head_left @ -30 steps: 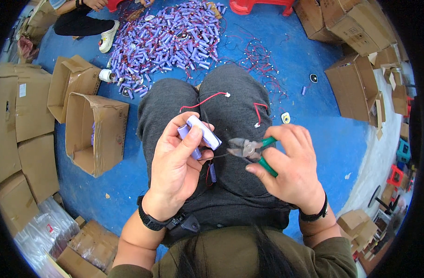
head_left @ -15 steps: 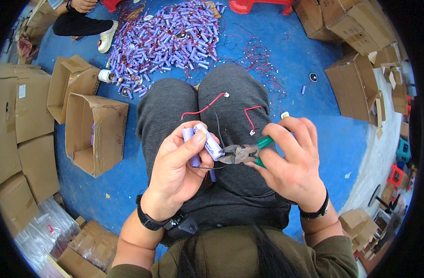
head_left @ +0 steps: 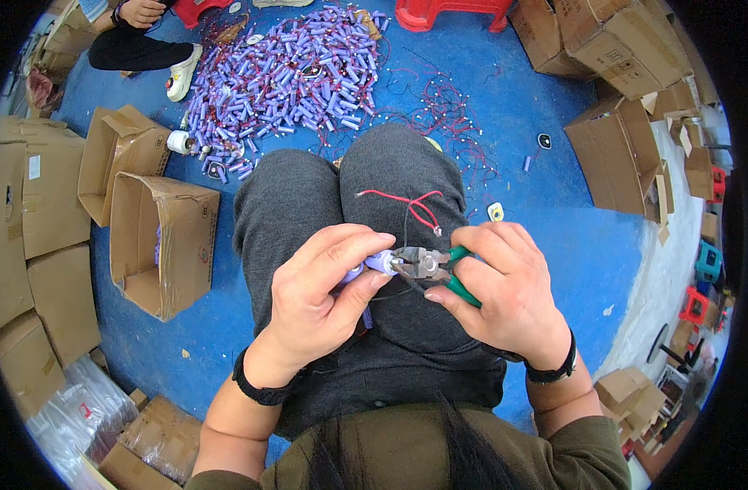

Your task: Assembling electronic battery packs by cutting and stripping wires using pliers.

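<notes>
Above my lap, my left hand (head_left: 312, 282) grips purple cylindrical battery cells (head_left: 381, 262) between thumb and fingers; one cell's end points right, toward the cutters. My right hand (head_left: 509, 294) is closed around the green handles of wire cutters (head_left: 428, 265). Their metal jaws are at that cell's end, touching it or very close; what lies between the blades is too small to make out. Red wires (head_left: 406, 201) with a small white connector lie over my right thigh, and a thin black wire runs beside the jaws. More of a purple cell shows under my left hand.
A large heap of purple battery cells (head_left: 284, 77) with red wires covers the blue floor ahead. Loose wires (head_left: 447, 110) spread right of it. Open cardboard boxes (head_left: 174, 245) stand at left, more boxes (head_left: 615, 155) at right. Another person's white shoe (head_left: 180, 77) is beside the heap.
My left hand has turned, its fingers now covering more of the cells. The cutters' jaws have shifted up slightly at the cell's end. The two red wires, apart before, now cross each other.
</notes>
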Demonstrator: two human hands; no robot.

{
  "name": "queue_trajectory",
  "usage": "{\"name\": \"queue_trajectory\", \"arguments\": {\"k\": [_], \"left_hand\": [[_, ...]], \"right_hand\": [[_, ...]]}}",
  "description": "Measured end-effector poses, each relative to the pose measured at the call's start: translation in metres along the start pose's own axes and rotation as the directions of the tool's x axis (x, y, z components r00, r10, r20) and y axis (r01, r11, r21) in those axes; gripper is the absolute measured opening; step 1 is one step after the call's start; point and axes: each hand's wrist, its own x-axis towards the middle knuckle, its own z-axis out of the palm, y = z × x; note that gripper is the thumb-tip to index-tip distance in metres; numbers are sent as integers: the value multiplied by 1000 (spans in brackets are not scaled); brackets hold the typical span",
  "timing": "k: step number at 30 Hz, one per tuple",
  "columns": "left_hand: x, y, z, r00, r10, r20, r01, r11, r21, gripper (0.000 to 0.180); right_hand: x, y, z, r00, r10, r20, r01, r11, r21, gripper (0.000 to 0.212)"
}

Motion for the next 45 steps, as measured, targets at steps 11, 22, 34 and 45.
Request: {"name": "queue_trajectory", "arguments": {"k": [11, 22, 34, 45], "left_hand": [[3, 8, 9, 991, 62, -116, -14, 926, 377, 21], [6, -7, -1, 866, -499, -38, 346, 651, -675, 32], [3, -7, 4, 803, -594, 46, 229, 237, -944, 25], [1, 1, 6, 805, -593, 27, 251, 299, -921, 21]], "right_hand": [[1, -8, 8, 993, 36, -113, -67, 956, -287, 25], [-14, 80, -47, 905, 396, -156, -413, 726, -549, 23], [-1, -13, 11, 987, 33, 160, -60, 984, 166, 25], [5, -26, 22, 996, -71, 51, 79, 981, -175, 14]]}}
